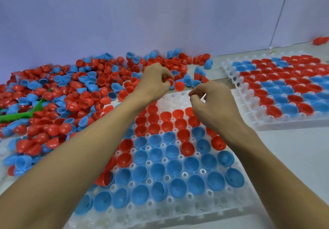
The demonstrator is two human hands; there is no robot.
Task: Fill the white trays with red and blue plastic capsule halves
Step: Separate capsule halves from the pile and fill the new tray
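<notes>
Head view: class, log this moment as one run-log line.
left hand: grips red capsule halves at pile | right hand: curled, contents unclear | near tray: far cells empty | far tray: nearly full

At your left, a green plastic tool (26, 112) lies slanting on the pale table (293, 150), its forked end towards the left edge and its thin handle rising to the right. Most of its edges are hidden, so you can't make out its full shape. Behind the table stands a plain lilac wall (124, 15), running along the whole back edge. Near the far right corner a thin pale seam (280, 13) runs down the wall and meets the table.
</notes>
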